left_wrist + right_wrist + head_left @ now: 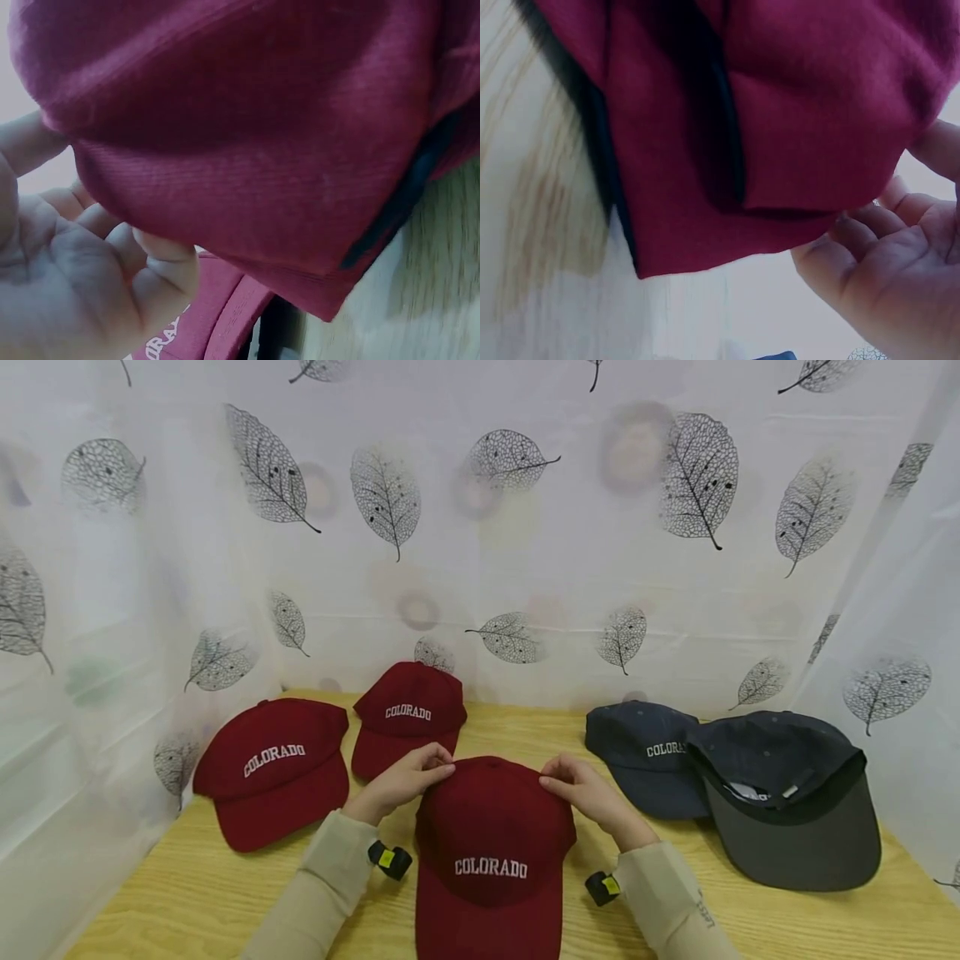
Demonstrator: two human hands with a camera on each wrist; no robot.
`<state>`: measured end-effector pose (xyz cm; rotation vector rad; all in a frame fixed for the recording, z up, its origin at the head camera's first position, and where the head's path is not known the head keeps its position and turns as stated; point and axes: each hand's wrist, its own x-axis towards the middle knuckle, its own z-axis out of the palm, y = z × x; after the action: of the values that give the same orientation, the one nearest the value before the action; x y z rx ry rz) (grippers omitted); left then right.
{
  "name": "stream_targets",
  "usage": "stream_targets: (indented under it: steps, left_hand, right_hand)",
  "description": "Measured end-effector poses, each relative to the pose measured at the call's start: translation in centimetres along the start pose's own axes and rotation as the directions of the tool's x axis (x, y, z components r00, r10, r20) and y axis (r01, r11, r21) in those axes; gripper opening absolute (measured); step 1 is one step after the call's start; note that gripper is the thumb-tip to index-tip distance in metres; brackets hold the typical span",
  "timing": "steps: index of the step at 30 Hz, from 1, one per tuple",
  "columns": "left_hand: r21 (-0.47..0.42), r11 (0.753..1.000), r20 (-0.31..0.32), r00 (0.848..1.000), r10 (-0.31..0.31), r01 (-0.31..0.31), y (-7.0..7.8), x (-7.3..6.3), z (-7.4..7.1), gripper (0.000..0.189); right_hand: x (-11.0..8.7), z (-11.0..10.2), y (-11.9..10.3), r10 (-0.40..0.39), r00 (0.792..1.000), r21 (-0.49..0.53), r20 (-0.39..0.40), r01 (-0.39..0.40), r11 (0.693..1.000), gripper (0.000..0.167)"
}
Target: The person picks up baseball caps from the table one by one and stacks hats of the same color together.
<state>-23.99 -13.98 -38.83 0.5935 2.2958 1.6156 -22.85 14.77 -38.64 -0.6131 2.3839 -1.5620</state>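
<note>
Hands (407,779) (595,792) pinch the front red cap (491,827) at both upper edges, table (390,920) showing alongside.

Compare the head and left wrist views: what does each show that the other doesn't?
Only the head view shows the right hand, the leaf-print curtain and the lettering on the held red cap. Only the left wrist view shows the palm of the left hand and a dark strip along that cap's edge. Both share that hand and cap, another lettered red cap, and the table.
</note>
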Motion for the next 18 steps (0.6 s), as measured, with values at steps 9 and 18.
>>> stream_targets:
  steps: [9, 18]
  left_hand:
    - [0.059, 0.998, -0.011, 1.0, 0.016, -0.015, 0.43, -0.33, 0.1, 0.019]
    - [0.015, 1.0, 0.056, 0.998, -0.01, 0.01, 0.67, -0.25, -0.15, 0.027]
  right_hand:
    - [-0.18, 0.0, 0.22, 0.087, 0.99, 0.047, 0.11, -0.093, 0.995, 0.024]
    - [-0.22, -0.16, 0.08, 0.031, 0.989, 0.15, 0.147, -0.053, 0.987, 0.026]
